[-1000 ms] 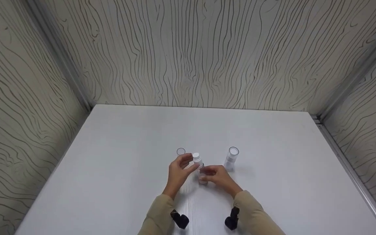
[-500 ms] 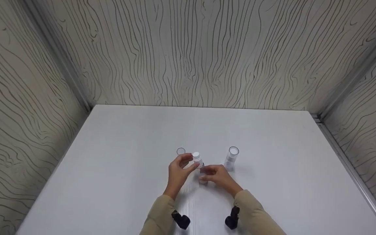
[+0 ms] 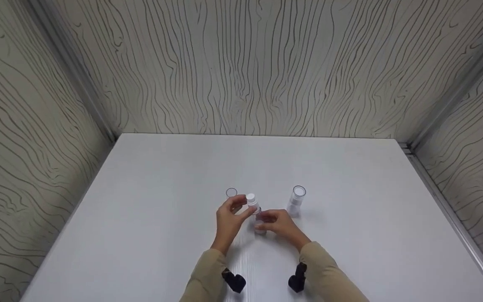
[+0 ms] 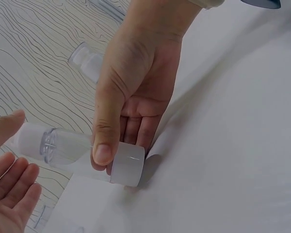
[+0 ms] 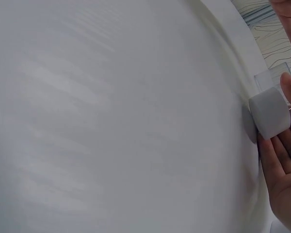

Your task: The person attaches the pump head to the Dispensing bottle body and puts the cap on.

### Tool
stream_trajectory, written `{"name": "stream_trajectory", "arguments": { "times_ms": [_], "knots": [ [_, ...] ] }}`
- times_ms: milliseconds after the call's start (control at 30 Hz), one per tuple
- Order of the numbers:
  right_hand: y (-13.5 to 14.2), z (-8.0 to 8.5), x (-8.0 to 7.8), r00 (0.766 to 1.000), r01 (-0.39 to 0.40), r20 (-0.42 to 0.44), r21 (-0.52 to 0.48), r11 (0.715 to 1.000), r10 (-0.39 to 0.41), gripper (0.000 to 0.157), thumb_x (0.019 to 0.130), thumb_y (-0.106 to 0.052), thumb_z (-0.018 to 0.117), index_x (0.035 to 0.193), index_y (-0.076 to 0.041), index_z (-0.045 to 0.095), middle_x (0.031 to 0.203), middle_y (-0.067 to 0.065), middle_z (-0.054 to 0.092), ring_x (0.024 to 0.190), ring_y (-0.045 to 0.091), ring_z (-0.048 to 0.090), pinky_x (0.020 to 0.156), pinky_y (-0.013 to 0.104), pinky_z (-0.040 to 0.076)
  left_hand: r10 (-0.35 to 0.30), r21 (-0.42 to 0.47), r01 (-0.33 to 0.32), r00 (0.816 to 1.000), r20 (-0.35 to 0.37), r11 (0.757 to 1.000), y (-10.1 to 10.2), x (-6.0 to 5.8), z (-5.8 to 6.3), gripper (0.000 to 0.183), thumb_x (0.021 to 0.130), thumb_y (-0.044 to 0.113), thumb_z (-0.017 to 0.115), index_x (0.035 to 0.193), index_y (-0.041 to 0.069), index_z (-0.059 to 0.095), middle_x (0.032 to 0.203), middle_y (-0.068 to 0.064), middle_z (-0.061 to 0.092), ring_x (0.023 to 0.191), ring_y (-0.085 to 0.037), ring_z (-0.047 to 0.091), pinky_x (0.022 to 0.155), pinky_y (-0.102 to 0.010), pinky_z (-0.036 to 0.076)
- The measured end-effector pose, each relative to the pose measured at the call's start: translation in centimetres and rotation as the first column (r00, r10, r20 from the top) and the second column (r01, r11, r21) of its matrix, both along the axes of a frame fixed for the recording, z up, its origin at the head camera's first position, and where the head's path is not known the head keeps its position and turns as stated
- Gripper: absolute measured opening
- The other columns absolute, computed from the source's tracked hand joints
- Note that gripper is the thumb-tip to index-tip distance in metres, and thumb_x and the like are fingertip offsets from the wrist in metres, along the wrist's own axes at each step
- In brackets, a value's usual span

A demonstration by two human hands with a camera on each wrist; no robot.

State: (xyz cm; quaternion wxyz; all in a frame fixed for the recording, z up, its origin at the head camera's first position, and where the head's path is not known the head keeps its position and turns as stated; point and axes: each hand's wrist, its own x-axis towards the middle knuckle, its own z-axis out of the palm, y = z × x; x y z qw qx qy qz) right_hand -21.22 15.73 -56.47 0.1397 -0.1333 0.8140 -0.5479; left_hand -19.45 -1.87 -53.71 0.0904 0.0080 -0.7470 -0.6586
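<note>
Gripping the clear bottle near its base, right hand sits below left hand, which flanks the left-leaning cap, hold unclear.

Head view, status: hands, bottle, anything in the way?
Left hand holds the bottle's white top; right hand grips its clear tube. Second bottle stands apart at right; nothing visibly blocking.

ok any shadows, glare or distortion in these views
Head: soft shadows on the white table; left wrist: a dark shadow slants across it, a small glint on the held bottle's base; right wrist: streaky glare, table edge bowed, likely lens distortion.
</note>
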Motion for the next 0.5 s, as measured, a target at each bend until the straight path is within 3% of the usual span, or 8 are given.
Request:
{"name": "stream_trajectory", "arguments": {
  "times_ms": [433,500],
  "knots": [
    [0.05,0.11,-0.24,1.0,-0.013,0.001,0.018,1.0,0.013,0.044,0.081,-0.018,0.076,0.117,0.005,0.065,0.117,0.023,0.068,0.11,0.036,0.066,0.096,0.038,0.057,0.015,0.007,-0.015,0.999,-0.035,1.0,0.63,-0.32,-0.04,0.039,0.077,0.018,0.08,0.11,0.003,0.066,0.11,-0.013,0.069,0.107,-0.025,0.066,0.097,-0.029,0.057],
    [-0.14,0.99,0.13,1.0,-0.016,0.008,0.022,1.0,0.016,0.044,0.081,-0.016,0.075,0.117,0.007,0.064,0.118,0.026,0.067,0.11,0.038,0.066,0.096,0.041,0.057,0.02,0.01,-0.019,0.999,-0.039,1.0,0.68,-0.36,-0.07,0.039,0.076,0.017,0.081,0.109,0.002,0.066,0.109,-0.014,0.069,0.106,-0.026,0.067,0.096,-0.029,0.057]
  ]
}}
